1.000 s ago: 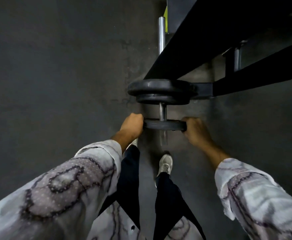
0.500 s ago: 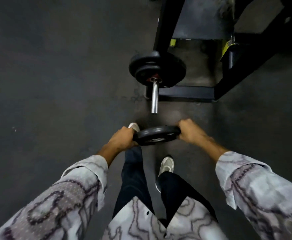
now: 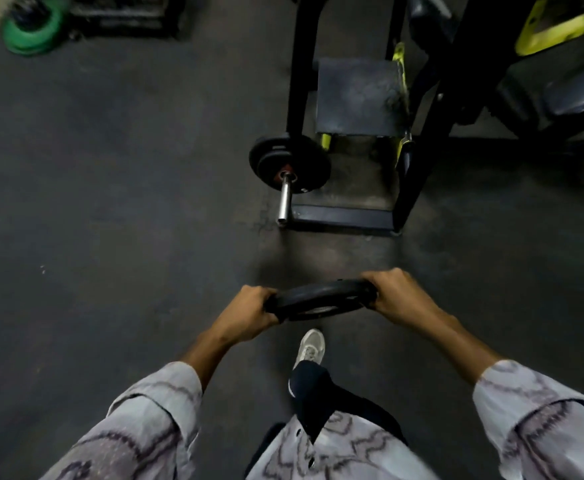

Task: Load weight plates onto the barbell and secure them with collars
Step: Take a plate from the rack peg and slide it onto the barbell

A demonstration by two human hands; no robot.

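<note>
A small black weight plate [image 3: 320, 299] hangs nearly flat in front of me, held by both hands. My left hand [image 3: 249, 315] grips its left rim and my right hand [image 3: 396, 294] grips its right rim. Farther ahead, the steel barbell sleeve [image 3: 285, 199] points toward me, bare along its near end. Two black plates [image 3: 288, 162] sit on the sleeve against a red hub. The held plate is well short of the sleeve's tip. No collar shows on the bar.
A black and yellow rack frame [image 3: 346, 216] with a dark footplate stands right of the sleeve. A padded bench [image 3: 560, 95] is at the far right. Green plates [image 3: 31, 32] lie at the far left corner. My shoe [image 3: 311, 346] is below the plate.
The small plate has come off the sleeve and moved back toward me, away from the bar. I have stepped back, so the rack and loaded plates look farther off.
</note>
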